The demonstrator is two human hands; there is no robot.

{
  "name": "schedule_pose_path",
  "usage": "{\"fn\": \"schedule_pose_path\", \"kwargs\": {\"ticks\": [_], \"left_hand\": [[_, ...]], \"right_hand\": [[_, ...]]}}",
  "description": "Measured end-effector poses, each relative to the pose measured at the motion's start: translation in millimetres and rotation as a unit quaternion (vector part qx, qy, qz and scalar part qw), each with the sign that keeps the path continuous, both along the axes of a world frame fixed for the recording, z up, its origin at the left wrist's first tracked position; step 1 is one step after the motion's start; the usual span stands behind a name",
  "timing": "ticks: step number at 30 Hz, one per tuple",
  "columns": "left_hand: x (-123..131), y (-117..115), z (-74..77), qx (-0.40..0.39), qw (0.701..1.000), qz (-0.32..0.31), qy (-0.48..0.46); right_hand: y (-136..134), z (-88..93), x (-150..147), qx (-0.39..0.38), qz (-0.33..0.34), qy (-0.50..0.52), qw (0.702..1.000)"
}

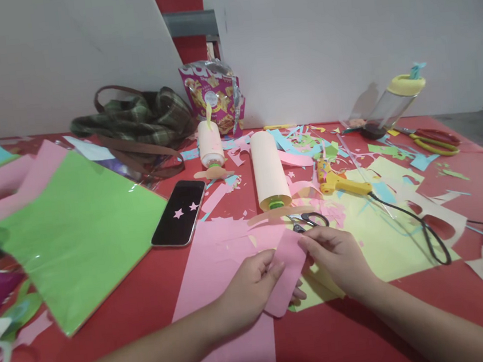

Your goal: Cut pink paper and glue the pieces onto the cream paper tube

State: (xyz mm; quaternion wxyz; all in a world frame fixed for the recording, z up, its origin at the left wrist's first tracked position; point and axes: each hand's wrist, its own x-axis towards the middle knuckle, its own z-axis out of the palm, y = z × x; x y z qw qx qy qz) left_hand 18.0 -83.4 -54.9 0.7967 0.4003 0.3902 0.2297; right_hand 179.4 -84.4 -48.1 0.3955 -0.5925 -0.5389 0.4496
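Both of my hands hold a small piece of pink paper (286,274) low over the red table (141,295). My left hand (248,289) grips its left edge, thumb on top. My right hand (340,260) pinches its upper right corner. Under the piece lies a larger pink sheet (220,264), and a pale yellow sheet (381,235) lies to its right. Small black scissors (310,220) rest just beyond my fingers. A paper-wrapped bottle with a green cap (269,169) lies on its side behind them.
A black phone (179,212) with two pink stars on it lies left of centre. A green sheet (74,233) covers the left side. A yellow glue gun (336,181) with its black cord (423,231), a second wrapped bottle (210,144), a snack bag (213,94), a plaid bag (136,123), a yellow-lidded bottle (392,102), large scissors (433,140) and several paper scraps lie beyond.
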Motion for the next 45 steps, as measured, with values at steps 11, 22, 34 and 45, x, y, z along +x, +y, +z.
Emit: {"fn": "schedule_pose_path", "kwargs": {"ticks": [11,22,34,45], "left_hand": [[0.8,-0.5,5.2,0.037,0.999,-0.008,0.019],[0.4,1.2,5.1,0.018,1.0,-0.011,0.017],[-0.8,3.0,0.7,0.011,1.0,-0.024,-0.005],[2.3,2.4,4.7,0.007,1.0,-0.009,0.019]], "right_hand": [[-0.4,1.9,0.2,0.01,0.0,-0.022,1.0],[1.0,1.5,0.0,0.028,-0.013,-0.03,0.999],[2.7,-3.2,0.2,0.019,-0.016,-0.005,1.0],[3.3,-4.7,-0.2,0.011,-0.025,-0.009,1.0]]}}
